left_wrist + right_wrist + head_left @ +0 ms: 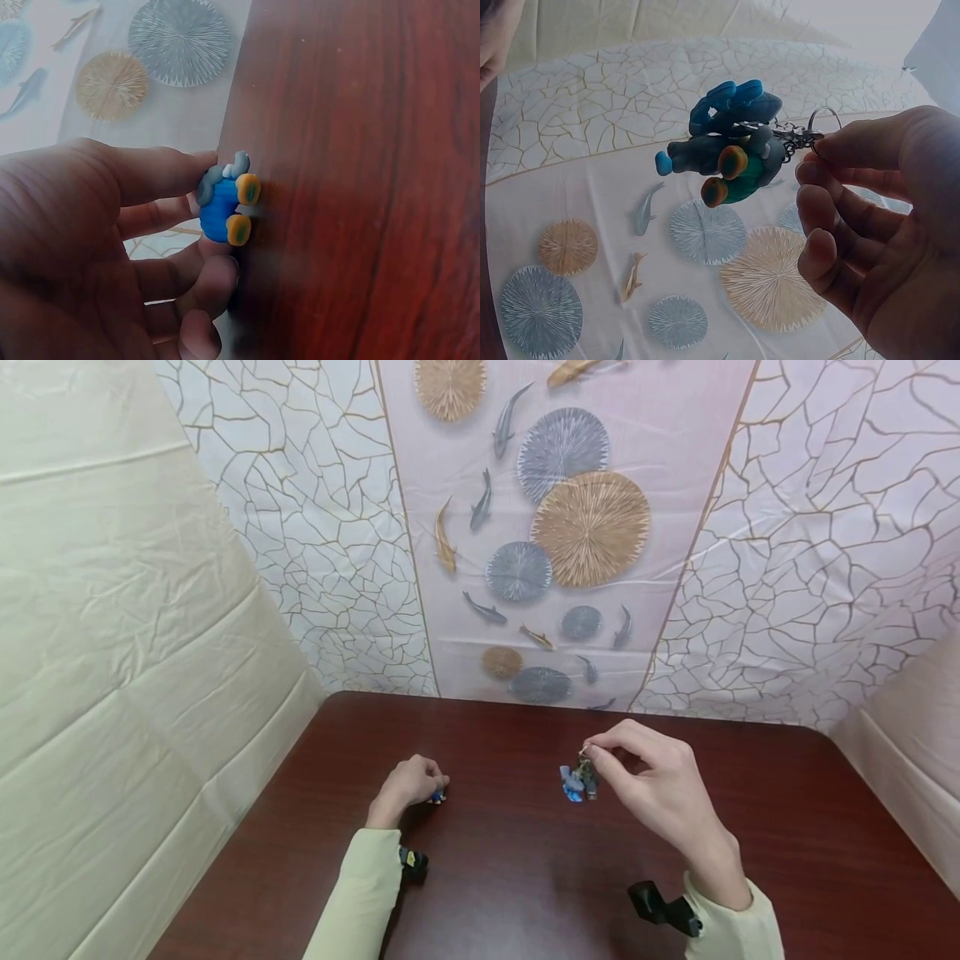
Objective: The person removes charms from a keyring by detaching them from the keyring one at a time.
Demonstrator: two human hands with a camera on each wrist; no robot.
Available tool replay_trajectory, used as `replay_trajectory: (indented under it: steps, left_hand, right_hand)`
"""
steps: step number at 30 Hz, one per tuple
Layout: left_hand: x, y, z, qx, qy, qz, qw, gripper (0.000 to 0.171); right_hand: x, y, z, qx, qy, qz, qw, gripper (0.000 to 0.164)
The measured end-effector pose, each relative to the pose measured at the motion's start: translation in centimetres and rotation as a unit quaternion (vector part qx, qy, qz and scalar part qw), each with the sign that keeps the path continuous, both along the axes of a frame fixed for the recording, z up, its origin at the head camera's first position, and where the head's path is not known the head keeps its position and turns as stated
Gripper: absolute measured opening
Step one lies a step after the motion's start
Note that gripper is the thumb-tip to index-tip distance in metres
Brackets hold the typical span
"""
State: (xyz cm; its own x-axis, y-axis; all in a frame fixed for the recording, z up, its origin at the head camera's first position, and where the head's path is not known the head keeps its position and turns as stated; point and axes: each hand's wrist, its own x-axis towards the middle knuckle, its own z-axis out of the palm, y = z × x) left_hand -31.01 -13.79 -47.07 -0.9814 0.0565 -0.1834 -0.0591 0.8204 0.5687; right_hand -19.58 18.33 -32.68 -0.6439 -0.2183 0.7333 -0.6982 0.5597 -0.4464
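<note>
My left hand [408, 782] pinches a small figurine [219, 210] low over the table, left of the middle. The left wrist view shows its blue body, grey arms and two yellow-orange feet; the fingers hide its upper part. My right hand [663, 777] is raised above the table on the right. Between thumb and forefinger it holds a metal key ring [835, 114] with short chains [791, 135]. A bunch of keychain figurines [735, 142] dangles from it: one has bright blue parts, another is greenish with orange feet.
The dark red-brown table [495, 877] has a glossy top. Behind it hangs a cloth [465, 652] printed with fish and round leaves. A cream curtain [150, 693] runs along the left side. Black wrist cameras [660, 906] sit at both cuffs.
</note>
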Motion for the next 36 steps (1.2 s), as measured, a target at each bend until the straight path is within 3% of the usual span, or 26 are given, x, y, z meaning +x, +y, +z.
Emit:
replay_trajectory:
  steps: [22,36]
  left_hand:
    - [0.0,0.3,0.7,-0.017,0.022,0.013,0.9995,0.029]
    - [1.6,1.5,4.1,0.005,0.085,-0.008,0.9963,0.027]
  right_hand:
    - [0.0,0.1,0.1,0.000,0.007,0.004,1.000,0.023]
    - [0.2,0.1,0.1,-0.007,0.005,0.005,1.000,0.024]
